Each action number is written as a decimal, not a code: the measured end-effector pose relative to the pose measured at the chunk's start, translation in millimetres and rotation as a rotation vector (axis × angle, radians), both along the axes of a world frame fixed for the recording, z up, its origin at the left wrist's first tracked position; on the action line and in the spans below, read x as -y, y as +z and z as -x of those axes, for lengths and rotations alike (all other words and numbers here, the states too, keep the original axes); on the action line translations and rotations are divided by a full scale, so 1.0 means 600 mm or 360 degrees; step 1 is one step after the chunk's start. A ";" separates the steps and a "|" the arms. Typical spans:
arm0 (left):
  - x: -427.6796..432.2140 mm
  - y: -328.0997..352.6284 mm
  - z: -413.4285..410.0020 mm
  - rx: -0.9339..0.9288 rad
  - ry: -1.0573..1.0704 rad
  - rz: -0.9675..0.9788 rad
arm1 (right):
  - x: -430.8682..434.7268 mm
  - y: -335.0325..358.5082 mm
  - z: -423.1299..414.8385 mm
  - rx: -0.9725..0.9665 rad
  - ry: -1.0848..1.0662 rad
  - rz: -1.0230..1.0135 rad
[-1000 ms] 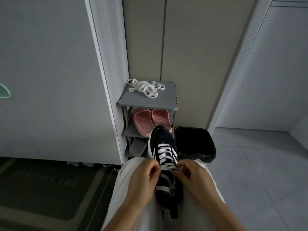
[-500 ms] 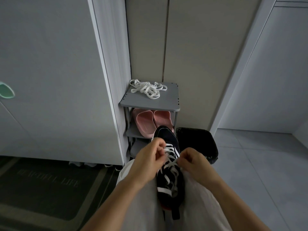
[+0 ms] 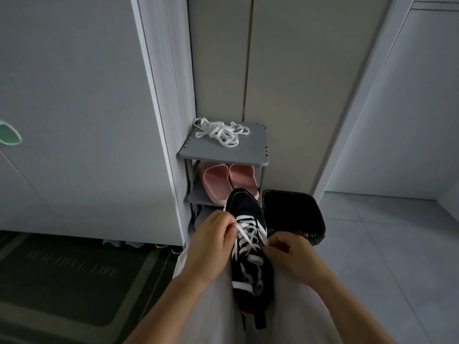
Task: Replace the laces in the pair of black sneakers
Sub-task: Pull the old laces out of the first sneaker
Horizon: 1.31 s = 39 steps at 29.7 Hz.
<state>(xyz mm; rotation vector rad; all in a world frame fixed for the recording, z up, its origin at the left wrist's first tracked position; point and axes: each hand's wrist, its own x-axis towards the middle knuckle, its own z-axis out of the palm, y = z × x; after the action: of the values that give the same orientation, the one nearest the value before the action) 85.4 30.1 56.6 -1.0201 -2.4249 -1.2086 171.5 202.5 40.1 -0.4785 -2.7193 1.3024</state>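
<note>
Sneaker [image 3: 248, 271] lies on the person's lap between the thighs, toe pointing toward the shelf [image 3: 248, 150]. Left hand [image 3: 212, 240] pinches a strand of the white lace [image 3: 248, 240] near the toe-end rows, fingers curled. Right hand [image 3: 290, 254] pinches the lace on the opposite side. Step in hand is judged to be working this lace through the eyelets. Next move calls for an even pull on both strands. Loose laces [image 3: 219, 132] lie bundled on the shelf.

Person's in loose, pale grey trousers [image 3: 295, 314], plain fabric with soft folds. Bare forearms [image 3: 347, 301], left hand [image 3: 211, 240] and right hand [image 3: 289, 253] bare too.
</note>
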 end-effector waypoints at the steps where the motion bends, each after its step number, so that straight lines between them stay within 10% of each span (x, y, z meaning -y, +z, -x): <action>1: -0.003 0.004 0.002 -0.0078 0.0012 0.0020 | 0.002 0.002 0.002 -0.0141 -0.0066 0.0098; 8: 0.010 -0.045 -0.018 0.0198 0.0082 0.0788 | -0.023 0.030 0.012 -0.0432 -0.0272 0.0668; 17: 0.038 0.029 0.064 0.0075 0.0373 0.0015 | 0.001 0.005 0.000 0.0103 -0.0082 -0.0318; 25: 0.020 -0.028 -0.011 0.0406 0.0107 0.0850 | -0.007 -0.010 -0.004 0.0200 0.0043 -0.0157; 39: 0.069 0.054 0.075 0.0801 0.0418 -0.0452 | -0.070 0.062 -0.003 -0.0550 -0.0659 0.0950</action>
<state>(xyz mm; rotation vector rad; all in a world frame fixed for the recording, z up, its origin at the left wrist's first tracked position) 40.4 -11.2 88.8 -0.3277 -2.5148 -1.8081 173.2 244.4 77.4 -0.7275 -1.8038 1.8371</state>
